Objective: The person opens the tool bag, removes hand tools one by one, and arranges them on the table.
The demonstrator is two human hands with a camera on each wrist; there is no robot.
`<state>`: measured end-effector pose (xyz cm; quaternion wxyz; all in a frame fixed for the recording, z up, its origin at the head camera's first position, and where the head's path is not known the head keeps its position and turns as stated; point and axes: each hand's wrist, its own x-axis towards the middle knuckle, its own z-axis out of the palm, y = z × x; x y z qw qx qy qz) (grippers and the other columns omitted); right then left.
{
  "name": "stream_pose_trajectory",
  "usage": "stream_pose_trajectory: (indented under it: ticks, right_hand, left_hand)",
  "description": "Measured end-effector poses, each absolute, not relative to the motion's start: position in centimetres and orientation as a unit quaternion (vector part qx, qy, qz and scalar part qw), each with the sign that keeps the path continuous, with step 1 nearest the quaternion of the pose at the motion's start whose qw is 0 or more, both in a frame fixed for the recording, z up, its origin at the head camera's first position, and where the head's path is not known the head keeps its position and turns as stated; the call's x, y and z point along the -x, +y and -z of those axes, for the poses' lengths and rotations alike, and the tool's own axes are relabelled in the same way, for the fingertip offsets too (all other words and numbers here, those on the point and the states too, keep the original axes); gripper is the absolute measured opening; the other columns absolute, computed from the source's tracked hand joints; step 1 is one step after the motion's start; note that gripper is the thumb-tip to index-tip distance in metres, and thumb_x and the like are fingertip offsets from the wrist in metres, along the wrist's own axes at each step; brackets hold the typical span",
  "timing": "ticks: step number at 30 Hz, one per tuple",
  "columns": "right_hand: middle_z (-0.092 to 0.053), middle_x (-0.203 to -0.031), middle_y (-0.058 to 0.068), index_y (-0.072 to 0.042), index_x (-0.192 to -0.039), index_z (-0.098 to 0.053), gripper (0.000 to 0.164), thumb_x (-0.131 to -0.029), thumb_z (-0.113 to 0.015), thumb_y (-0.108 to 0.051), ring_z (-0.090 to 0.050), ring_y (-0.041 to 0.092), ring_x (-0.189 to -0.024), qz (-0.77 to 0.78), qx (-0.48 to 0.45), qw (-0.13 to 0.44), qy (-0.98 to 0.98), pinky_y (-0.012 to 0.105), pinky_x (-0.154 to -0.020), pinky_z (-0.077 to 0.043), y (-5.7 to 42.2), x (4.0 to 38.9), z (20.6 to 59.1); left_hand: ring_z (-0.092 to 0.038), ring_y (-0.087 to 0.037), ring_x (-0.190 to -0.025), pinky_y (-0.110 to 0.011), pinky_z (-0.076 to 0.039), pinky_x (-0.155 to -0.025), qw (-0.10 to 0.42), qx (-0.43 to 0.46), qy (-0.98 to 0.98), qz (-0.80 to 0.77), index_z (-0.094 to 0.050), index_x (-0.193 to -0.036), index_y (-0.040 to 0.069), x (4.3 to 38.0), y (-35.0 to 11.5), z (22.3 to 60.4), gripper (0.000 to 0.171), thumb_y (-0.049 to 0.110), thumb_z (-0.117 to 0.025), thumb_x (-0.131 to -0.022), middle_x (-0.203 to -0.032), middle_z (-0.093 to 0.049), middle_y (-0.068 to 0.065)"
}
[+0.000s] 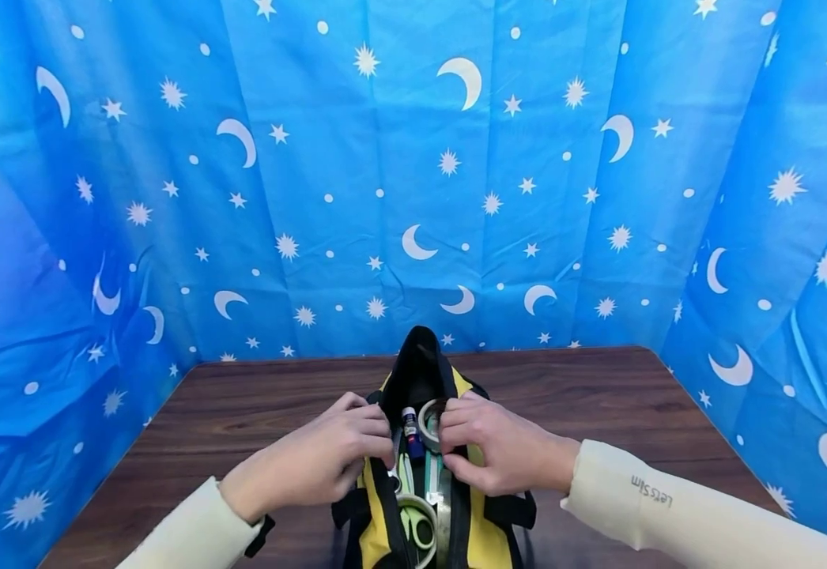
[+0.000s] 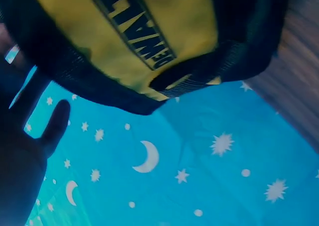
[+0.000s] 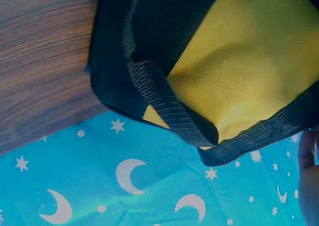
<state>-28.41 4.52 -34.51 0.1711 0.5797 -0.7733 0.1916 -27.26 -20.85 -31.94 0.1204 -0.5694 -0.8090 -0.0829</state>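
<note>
A yellow and black tool bag [image 1: 488, 537] stands on the table with its top spread apart. My left hand [image 1: 321, 450] grips the left rim of the opening, fingers bent over it. Across from it, my right hand [image 1: 495, 438] holds the right rim, its fingertips close by a pale ring like a tape roll [image 1: 423, 425]. Inside the bag lie a glue stick [image 1: 411, 433], light green scissors [image 1: 417, 528] and another pale ring [image 1: 406, 499]. In the left wrist view the bag's side [image 2: 134, 27] reads DEWALT; the right wrist view shows a black strap [image 3: 159, 96] on its yellow side.
The dark wooden table [image 1: 264, 395] extends to both sides of the bag. A blue curtain [image 1: 328, 221] with white moons and stars hangs behind the table and along both sides. A black strap handle [image 1: 516, 510] sticks out at the bag's right.
</note>
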Motion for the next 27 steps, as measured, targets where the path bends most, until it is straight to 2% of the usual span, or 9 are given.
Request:
stream_pose_trajectory:
  ticks: [4, 10, 20, 23, 27]
  right_hand:
    - [-0.037, -0.063, -0.015, -0.024, -0.065, -0.046, 0.018, -0.083, -0.046, -0.022, -0.034, 0.003, -0.069, -0.206, -0.586, 0.188, -0.760, 0.025, -0.073, -0.027, 5.5, 28.6, 34.3]
    - [-0.028, -0.058, -0.013, -0.023, -0.060, -0.038, 0.026, -0.078, -0.051, -0.010, -0.033, 0.001, -0.061, -0.238, -0.587, 0.193, -0.750, 0.031, -0.087, -0.034, 7.8, 28.6, 34.0]
    - [-0.024, -0.054, -0.011, -0.022, -0.055, -0.033, 0.033, -0.075, -0.053, -0.003, -0.026, -0.001, -0.055, -0.282, -0.566, 0.201, -0.748, 0.036, -0.082, -0.039, 11.6, 28.3, 34.5]
    - [-0.024, -0.053, -0.011, -0.021, -0.054, -0.033, 0.034, -0.072, -0.053, 0.000, -0.026, 0.000, -0.054, -0.287, -0.567, 0.198, -0.746, 0.036, -0.081, -0.039, 12.0, 28.2, 34.6]
    - [-0.024, -0.054, -0.014, -0.023, -0.056, -0.034, 0.033, -0.074, -0.053, -0.003, -0.029, -0.002, -0.055, -0.252, -0.563, 0.183, -0.765, 0.035, -0.085, -0.037, 11.3, 28.0, 33.8]
  left_hand:
    - [-0.035, -0.002, -0.076, -0.030, -0.025, -0.079, 0.151, 0.559, -0.809, 0.106, -0.051, -0.076, 0.027, 26.9, -21.9, 32.4, 0.033, -0.004, -0.042, -0.067, -0.075, -0.042, 0.017]
    - [-0.032, -0.004, -0.071, -0.029, -0.024, -0.071, 0.173, 0.551, -0.804, 0.140, -0.045, -0.070, 0.026, 26.3, -23.9, 32.7, 0.032, -0.005, -0.043, -0.064, -0.071, -0.037, 0.016]
    - [-0.027, -0.002, -0.067, -0.025, -0.018, -0.069, 0.192, 0.529, -0.807, 0.180, -0.038, -0.065, 0.025, 25.6, -27.1, 33.4, 0.035, -0.009, -0.042, -0.059, -0.067, -0.030, 0.016]
    - [-0.030, -0.002, -0.069, -0.024, -0.017, -0.068, 0.187, 0.525, -0.809, 0.187, -0.039, -0.067, 0.026, 25.5, -27.4, 33.6, 0.036, -0.009, -0.043, -0.059, -0.068, -0.033, 0.017]
    - [-0.037, -0.002, -0.076, -0.025, -0.019, -0.069, 0.183, 0.534, -0.802, 0.194, -0.049, -0.079, 0.028, 25.1, -27.0, 33.5, 0.041, -0.008, -0.044, -0.060, -0.081, -0.043, 0.018]
